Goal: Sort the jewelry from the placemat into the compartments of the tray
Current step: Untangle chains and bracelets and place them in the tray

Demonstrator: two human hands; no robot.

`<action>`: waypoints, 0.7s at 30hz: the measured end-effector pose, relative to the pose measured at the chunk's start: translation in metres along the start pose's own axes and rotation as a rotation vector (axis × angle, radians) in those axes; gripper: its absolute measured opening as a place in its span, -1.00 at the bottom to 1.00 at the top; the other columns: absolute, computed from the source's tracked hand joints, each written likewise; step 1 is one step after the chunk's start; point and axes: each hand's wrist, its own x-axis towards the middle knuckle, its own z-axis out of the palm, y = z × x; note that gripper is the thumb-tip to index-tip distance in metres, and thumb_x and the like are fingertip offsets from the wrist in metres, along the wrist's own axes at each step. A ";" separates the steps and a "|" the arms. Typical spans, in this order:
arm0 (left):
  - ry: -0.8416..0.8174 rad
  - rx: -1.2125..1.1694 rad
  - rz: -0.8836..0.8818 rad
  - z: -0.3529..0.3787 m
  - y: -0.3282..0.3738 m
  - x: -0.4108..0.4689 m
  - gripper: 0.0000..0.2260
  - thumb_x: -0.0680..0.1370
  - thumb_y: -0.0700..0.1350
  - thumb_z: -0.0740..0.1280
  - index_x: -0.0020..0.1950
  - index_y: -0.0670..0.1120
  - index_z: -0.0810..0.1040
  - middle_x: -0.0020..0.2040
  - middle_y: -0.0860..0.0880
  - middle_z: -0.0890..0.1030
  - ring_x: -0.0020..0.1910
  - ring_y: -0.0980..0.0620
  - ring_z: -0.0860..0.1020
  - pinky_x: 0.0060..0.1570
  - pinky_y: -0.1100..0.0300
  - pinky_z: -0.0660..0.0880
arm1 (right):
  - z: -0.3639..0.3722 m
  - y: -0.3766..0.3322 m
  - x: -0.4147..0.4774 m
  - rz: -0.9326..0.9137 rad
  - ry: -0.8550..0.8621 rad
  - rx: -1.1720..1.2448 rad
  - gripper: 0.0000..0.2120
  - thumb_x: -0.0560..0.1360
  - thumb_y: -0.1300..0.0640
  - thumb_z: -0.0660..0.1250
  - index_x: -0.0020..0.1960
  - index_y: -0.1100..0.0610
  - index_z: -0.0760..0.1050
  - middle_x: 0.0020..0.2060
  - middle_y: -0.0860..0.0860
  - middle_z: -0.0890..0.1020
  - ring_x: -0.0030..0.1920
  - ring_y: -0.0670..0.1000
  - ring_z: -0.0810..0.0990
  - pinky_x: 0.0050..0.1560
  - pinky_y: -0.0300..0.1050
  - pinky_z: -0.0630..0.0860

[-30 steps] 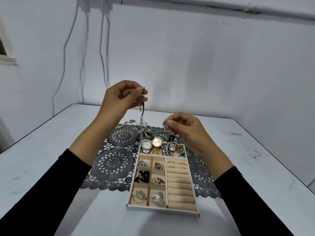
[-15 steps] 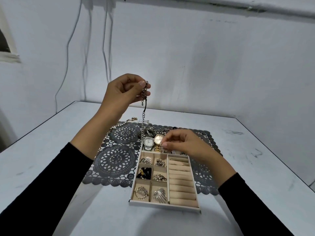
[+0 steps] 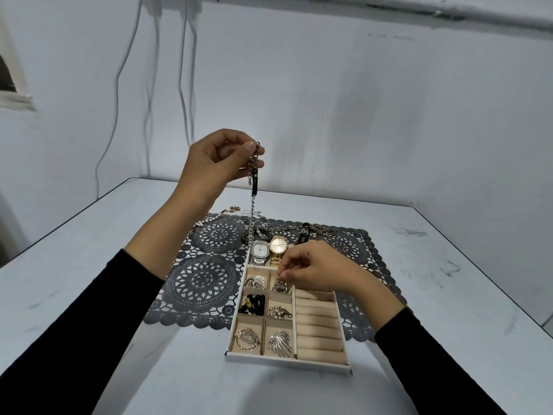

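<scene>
My left hand (image 3: 217,160) is raised above the dark lace placemat (image 3: 200,283) and pinches a silver chain bracelet (image 3: 253,187) that hangs straight down. My right hand (image 3: 311,269) is low over the white jewelry tray (image 3: 287,359), its curled fingertips at the upper small compartment that holds a small silver piece (image 3: 279,285); whether it grips that piece is unclear. Two watches (image 3: 269,250) lie in the tray's top compartment. More chains (image 3: 317,229) lie on the placemat behind the tray.
The tray's small compartments hold rings, earrings and black beads (image 3: 253,305); its right side has beige ring rolls (image 3: 318,327). A light table (image 3: 449,295) carries everything, with walls close behind and cables (image 3: 182,94) hanging at the back left.
My right hand has come down from mid-air to the tray's upper compartments. My left hand has lifted the chain slightly higher.
</scene>
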 end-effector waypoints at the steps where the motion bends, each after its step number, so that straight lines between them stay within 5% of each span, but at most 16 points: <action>1: -0.001 -0.001 0.000 0.000 0.000 0.000 -0.92 0.58 -0.25 0.33 -0.08 -0.09 0.55 -0.19 0.02 0.71 -0.19 0.00 0.68 0.07 0.03 0.60 | 0.001 -0.001 0.000 0.000 0.005 -0.015 -0.95 0.46 0.17 0.42 -0.11 0.05 0.65 -0.26 -0.10 0.67 -0.25 -0.25 0.58 -0.17 -0.39 0.51; 21: -0.007 0.010 0.008 0.001 0.000 0.000 -0.91 0.59 -0.25 0.32 -0.07 -0.09 0.55 -0.20 0.03 0.71 -0.19 0.02 0.68 0.03 0.10 0.61 | -0.001 0.000 -0.001 0.010 0.028 -0.048 -0.89 0.48 0.12 0.41 -0.01 0.04 0.67 -0.22 -0.13 0.69 -0.23 -0.25 0.62 -0.19 -0.40 0.51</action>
